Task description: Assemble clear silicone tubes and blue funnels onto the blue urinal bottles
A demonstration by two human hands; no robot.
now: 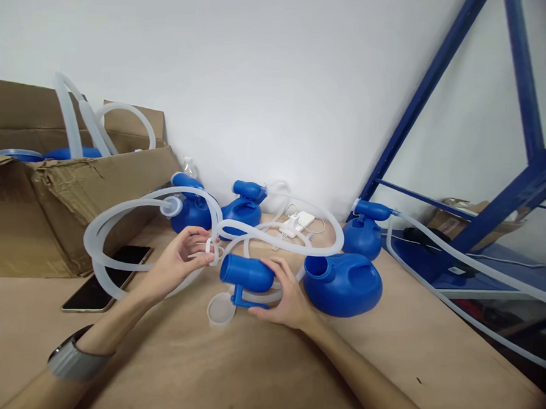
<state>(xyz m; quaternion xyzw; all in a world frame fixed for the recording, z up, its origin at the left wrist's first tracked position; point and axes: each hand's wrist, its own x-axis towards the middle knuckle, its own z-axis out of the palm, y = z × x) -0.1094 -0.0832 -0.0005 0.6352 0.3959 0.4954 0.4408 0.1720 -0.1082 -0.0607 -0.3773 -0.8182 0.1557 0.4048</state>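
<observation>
My left hand (pixel 185 255) pinches a small white plastic ring (pixel 212 251) between thumb and fingers, close to the looped clear tubing (pixel 271 246). In my right hand (pixel 286 297) is a blue funnel-shaped urinal head (pixel 247 273), its wide mouth turned left, with a flat clip along its underside. A translucent round cap (pixel 222 309) lies on the table just below that mouth. Right of my right hand lies a blue urinal bottle (pixel 343 284), its open neck facing left. My right palm hides the narrow end of the head.
Behind stand blue bottles with heads (pixel 241 214), another bottle (pixel 361 236) at right trailing a hose, and a white charger (pixel 294 224). At left are a phone (pixel 108 281) and a cardboard box (pixel 112 208) holding more bottles and tubes. A blue metal rack (pixel 420 90) borders the right side.
</observation>
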